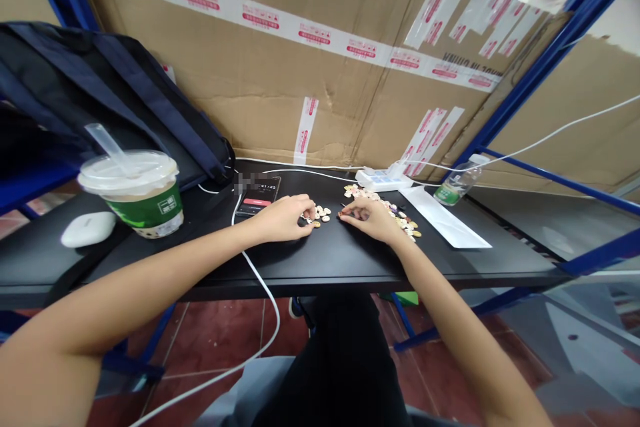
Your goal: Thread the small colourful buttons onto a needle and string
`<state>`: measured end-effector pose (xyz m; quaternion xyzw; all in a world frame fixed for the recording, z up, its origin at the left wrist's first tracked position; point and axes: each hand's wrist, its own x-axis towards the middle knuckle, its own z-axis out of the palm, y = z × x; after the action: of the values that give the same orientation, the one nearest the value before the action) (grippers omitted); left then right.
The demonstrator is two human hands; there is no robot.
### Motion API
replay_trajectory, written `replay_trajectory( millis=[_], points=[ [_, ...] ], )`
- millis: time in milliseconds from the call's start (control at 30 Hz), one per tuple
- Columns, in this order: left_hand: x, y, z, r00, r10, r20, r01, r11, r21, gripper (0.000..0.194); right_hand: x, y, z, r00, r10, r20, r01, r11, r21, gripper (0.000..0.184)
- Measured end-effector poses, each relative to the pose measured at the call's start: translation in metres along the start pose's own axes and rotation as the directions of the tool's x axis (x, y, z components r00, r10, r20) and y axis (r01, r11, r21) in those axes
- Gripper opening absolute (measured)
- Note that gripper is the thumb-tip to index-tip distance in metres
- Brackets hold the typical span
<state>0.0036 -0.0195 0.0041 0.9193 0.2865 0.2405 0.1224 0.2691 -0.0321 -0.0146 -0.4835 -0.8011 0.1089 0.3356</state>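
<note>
My left hand (286,219) rests on the black table with its fingers curled in, next to a small group of pale buttons (324,213). What lies between its fingertips is too hidden to name. My right hand (373,218) is closed in a pinch on a small reddish-brown button (342,214), just right of that group. Behind and beside the right hand spreads a larger pile of mixed buttons (411,225), mostly cream with some brown and dark ones, partly covered by the hand.
A phone (259,192) lies behind my left hand; a white cable (264,283) hangs over the table edge. A drink cup (143,197), white earbud case (88,229) and backpack (115,87) stand left. White box (384,179), white strip (445,217) and bottle (459,181) lie right.
</note>
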Motion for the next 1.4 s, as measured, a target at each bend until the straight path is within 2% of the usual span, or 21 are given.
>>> replay_trajectory(
  millis=[133, 367, 500, 567, 633, 733, 867, 967, 1067, 1267, 1400],
  points=[
    [-0.001, -0.003, -0.001, 0.995, -0.072, 0.074, 0.065, 0.994, 0.093, 0.016, 0.003, 0.012, -0.006, 1.000, 0.010, 0.007, -0.009, 0.991, -0.130, 0.024],
    [-0.001, -0.003, -0.001, 0.987, -0.108, 0.117, 0.099, 0.992, 0.081, 0.018, 0.004, 0.018, -0.007, 1.000, 0.015, 0.026, -0.011, 0.990, -0.143, 0.026],
    [0.000, -0.005, 0.001, 0.987, -0.108, 0.120, 0.103, 0.993, 0.049, 0.015, 0.003, 0.021, -0.006, 0.999, -0.029, -0.042, 0.021, 0.984, -0.175, 0.026],
    [0.000, -0.005, 0.002, 0.986, -0.109, 0.122, 0.108, 0.994, 0.015, 0.013, 0.002, 0.016, -0.005, 0.992, -0.091, -0.092, 0.073, 0.980, -0.187, 0.024],
    [0.000, -0.005, 0.003, 0.985, -0.114, 0.133, 0.120, 0.992, -0.040, 0.011, 0.000, 0.005, -0.002, 0.981, -0.175, -0.079, 0.159, 0.972, -0.173, 0.021],
    [0.002, -0.004, 0.003, 0.979, -0.135, 0.150, 0.156, 0.979, -0.134, 0.007, -0.002, -0.017, 0.004, 0.956, -0.290, 0.043, 0.293, 0.953, -0.078, 0.022],
    [0.004, -0.005, 0.003, 0.980, -0.171, 0.102, 0.191, 0.948, -0.253, 0.008, -0.001, -0.037, 0.014, 0.913, -0.380, 0.152, 0.385, 0.923, -0.002, 0.026],
    [0.005, -0.008, 0.006, 0.980, -0.193, 0.051, 0.198, 0.918, -0.343, 0.011, -0.001, -0.039, 0.020, 0.898, -0.397, 0.188, 0.402, 0.916, 0.013, 0.024],
    [0.006, -0.010, 0.008, 0.975, -0.220, 0.029, 0.215, 0.903, -0.373, 0.012, -0.004, -0.036, 0.020, 0.897, -0.409, 0.168, 0.407, 0.912, 0.043, 0.020],
    [0.005, -0.009, 0.009, 0.976, -0.214, 0.047, 0.214, 0.890, -0.402, 0.013, -0.011, -0.033, 0.015, 0.901, -0.409, 0.147, 0.402, 0.912, 0.080, 0.027],
    [0.006, -0.011, 0.011, 0.970, -0.234, 0.065, 0.238, 0.860, -0.452, 0.015, -0.012, -0.036, 0.015, 0.919, -0.368, 0.140, 0.363, 0.930, 0.061, 0.020]
  ],
)
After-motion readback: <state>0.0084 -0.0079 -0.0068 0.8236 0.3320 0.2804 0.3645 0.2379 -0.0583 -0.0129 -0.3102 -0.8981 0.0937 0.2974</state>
